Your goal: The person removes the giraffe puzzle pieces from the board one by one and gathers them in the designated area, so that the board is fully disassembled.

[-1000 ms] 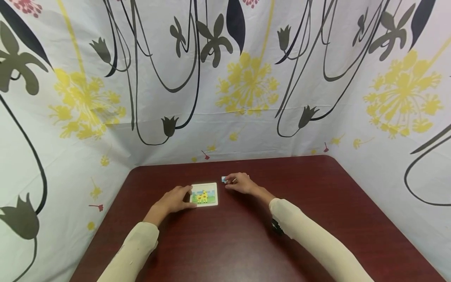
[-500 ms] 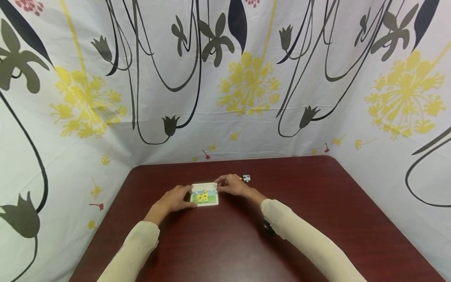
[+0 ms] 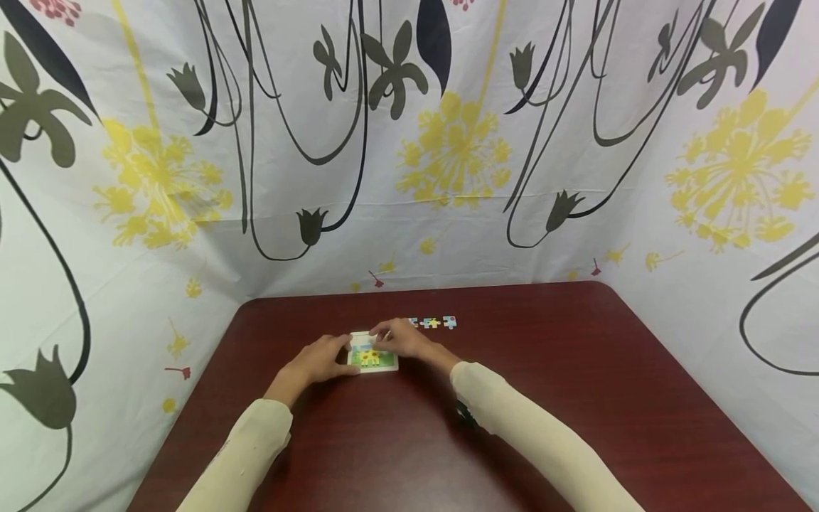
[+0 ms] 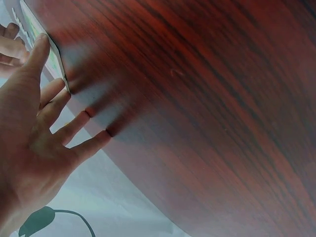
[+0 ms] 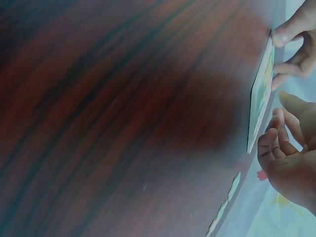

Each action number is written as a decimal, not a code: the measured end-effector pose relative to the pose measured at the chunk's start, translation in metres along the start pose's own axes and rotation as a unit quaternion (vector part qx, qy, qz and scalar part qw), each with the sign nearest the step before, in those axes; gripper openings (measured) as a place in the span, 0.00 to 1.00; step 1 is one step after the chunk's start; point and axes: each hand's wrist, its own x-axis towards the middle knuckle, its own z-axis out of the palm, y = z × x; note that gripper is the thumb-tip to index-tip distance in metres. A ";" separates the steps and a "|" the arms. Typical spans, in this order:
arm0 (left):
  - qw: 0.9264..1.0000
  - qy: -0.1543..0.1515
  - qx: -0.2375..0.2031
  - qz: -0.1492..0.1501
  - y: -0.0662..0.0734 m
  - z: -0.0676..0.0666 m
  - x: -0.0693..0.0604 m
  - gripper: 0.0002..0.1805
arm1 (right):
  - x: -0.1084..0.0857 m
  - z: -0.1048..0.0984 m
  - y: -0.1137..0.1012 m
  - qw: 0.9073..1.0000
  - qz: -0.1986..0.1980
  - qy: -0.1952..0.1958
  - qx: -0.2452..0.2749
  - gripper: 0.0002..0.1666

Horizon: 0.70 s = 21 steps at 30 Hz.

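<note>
A white-framed jigsaw puzzle tray (image 3: 384, 369) lies at the back of the table, its lower part showing a yellow giraffe on green. My left hand (image 3: 316, 359) holds its left side, thumb at the front corner; in the left wrist view the thumb presses the edge while other fingers spread onto the table. Over the tray's upper right hovers my right hand (image 3: 404, 337). Its thumb and loosely bent fingers (image 5: 266, 143) stand apart in the right wrist view, with nothing visible between them. Part of the tray's upper strip, which looks pale, is hidden beneath that hand.
Behind and right of the tray, several loose jigsaw pieces (image 3: 431, 323) lie in a row; the right hand partly covers the leftmost. The dark red-brown table (image 3: 409, 441) meets a flower-patterned cloth (image 3: 409, 249) at its back and sides.
From beside the loose pieces my right hand has moved left onto the tray, uncovering the row of pieces. The left hand keeps its hold, and the tray stays in place.
</note>
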 end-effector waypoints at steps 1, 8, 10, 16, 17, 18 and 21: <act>1.000 -0.001 0.001 0.001 0.000 0.000 0.000 0.33 | 0.001 0.002 -0.001 1.000 0.000 -0.001 0.002 0.15; 1.000 0.000 0.002 0.004 0.000 0.001 0.001 0.33 | 0.006 0.012 -0.004 1.000 0.006 -0.005 0.006 0.17; 1.000 0.000 0.003 0.005 -0.001 0.002 0.002 0.33 | 0.008 0.015 -0.003 1.000 0.012 -0.006 -0.004 0.17; 1.000 -0.003 0.008 0.013 -0.001 0.001 0.002 0.34 | 0.011 0.019 -0.005 0.999 0.034 -0.010 -0.023 0.14; 1.000 -0.004 0.009 0.011 -0.001 0.001 0.002 0.34 | 0.011 0.019 -0.005 0.999 0.038 -0.012 -0.024 0.13; 1.000 -0.004 0.008 0.009 -0.001 0.001 0.002 0.33 | 0.012 0.019 -0.006 0.999 0.039 -0.012 -0.024 0.12; 1.000 -0.004 0.003 0.006 0.000 0.000 0.002 0.30 | 0.011 0.019 -0.007 0.999 0.045 -0.014 -0.023 0.11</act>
